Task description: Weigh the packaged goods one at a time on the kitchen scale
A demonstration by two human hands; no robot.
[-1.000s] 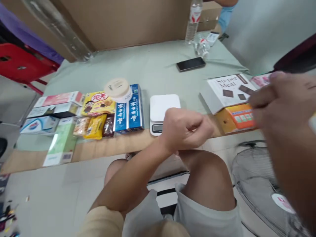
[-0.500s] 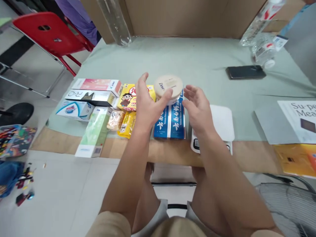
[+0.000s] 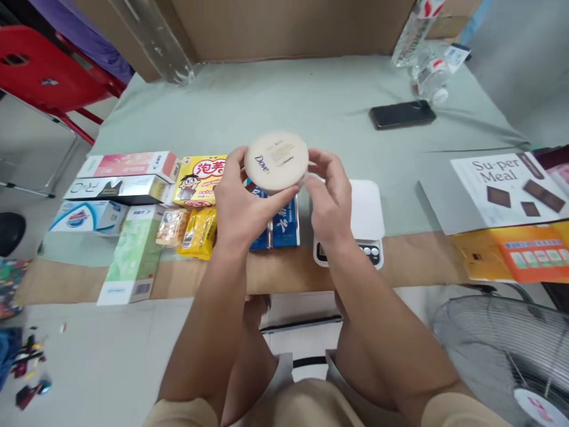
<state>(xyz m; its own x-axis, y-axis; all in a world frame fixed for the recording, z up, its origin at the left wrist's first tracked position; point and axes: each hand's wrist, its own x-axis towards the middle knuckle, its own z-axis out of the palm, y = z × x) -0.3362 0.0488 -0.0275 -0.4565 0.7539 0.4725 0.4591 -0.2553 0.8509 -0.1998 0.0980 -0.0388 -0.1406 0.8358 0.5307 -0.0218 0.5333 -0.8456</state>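
Observation:
Between both hands is a round Dove cream jar (image 3: 276,160) with a cream-coloured lid. My left hand (image 3: 240,204) grips its left side, thumb along the near edge. On the jar's right side my right hand (image 3: 329,198) closes with bent fingers. Under the jar lie blue toothpaste boxes (image 3: 284,225), partly hidden by my left hand. A white kitchen scale (image 3: 368,207) stands just right of them, its front partly covered by my right wrist. Left of my left hand are a yellow snack box (image 3: 195,181), a yellow packet (image 3: 198,231) and a wrapped biscuit pack (image 3: 172,227).
Several cartons, among them a green box (image 3: 136,249), lie at the table's left. A phone (image 3: 402,114) and plastic bottles (image 3: 430,74) are at the back right. A Su-per Meal box (image 3: 507,190) and an orange box (image 3: 533,252) sit right. A fan (image 3: 502,338) stands below.
My hands came from the right to the jar, open around it half a second ago, and now grip it. The jar has risen off the toothpaste boxes. The view has also shifted.

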